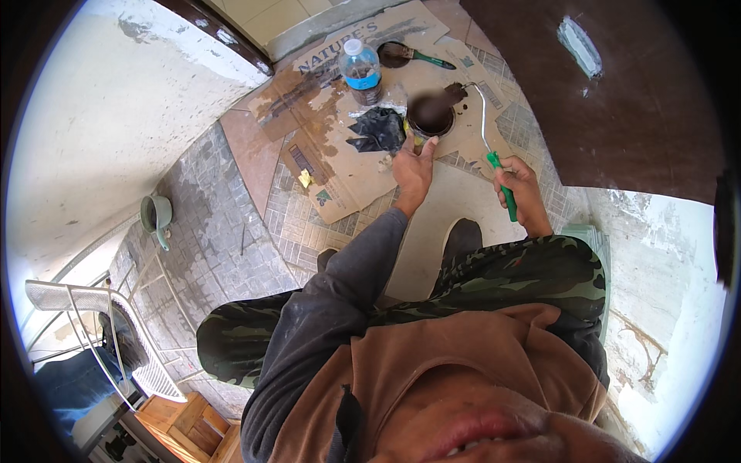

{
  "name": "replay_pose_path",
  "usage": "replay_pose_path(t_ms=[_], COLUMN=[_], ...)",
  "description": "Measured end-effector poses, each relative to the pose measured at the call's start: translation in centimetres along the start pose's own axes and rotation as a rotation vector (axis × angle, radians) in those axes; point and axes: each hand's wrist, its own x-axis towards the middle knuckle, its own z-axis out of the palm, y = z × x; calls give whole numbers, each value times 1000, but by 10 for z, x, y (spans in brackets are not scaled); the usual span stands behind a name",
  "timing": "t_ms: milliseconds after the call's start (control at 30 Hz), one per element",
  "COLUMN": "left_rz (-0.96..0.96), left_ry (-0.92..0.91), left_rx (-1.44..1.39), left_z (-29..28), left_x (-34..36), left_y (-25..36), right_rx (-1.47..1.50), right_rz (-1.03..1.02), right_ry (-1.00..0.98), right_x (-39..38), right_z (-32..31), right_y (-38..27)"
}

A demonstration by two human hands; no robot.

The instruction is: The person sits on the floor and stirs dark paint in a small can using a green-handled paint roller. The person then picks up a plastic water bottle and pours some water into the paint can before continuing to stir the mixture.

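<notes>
My left hand (414, 171) grips the near side of a paint can (421, 140) standing on flattened cardboard (332, 174). Dark brown paint shows inside the can. In my right hand (522, 190) is the green handle of a small paint roller (485, 123), its bent wire frame reaching up and left. The roller's brown-coated head (454, 94) is at the can's far right rim; whether it touches the rim I cannot tell. Left of the can lies a crumpled black plastic bag (378, 129). A clear bottle with a blue label (360, 73) stands behind the bag.
A green-handled paintbrush (424, 58) rests across a dark round container (392, 55) at the back. To the right is a dark brown panel (617, 100) with a whitish patch. A green dipper (157, 214) sits by the left wall. A metal chair (116, 324) and wooden crate (181, 424) stand lower left.
</notes>
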Motion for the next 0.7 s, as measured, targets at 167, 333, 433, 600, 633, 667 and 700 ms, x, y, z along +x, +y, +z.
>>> replay_pose_path(t_ms=[167,333,433,600,633,667,700], left_rz=[96,22,24,-11,-10,-9,-10], left_ry=[68,30,19,6,6,6,6], left_rx=[-28,0,21,1,1,-1,-4], left_z=[3,0,-1,2,2,2,2], left_x=[1,-1,-1,1,1,0,0], left_y=[-2,3,4,1,0,0,0], right_rx=[-627,-1122,-1196,-1040,-979,-943,-904], right_rz=[-485,-518,-507,-489,-473,-483,-482], right_ry=[152,178,140,92,79,74,73], right_x=[3,-1,-2,-10,-13,-14,-16], right_z=[12,29,38,35,32,30,27], right_y=[-2,-10,-17,-29,-31,-34,-36])
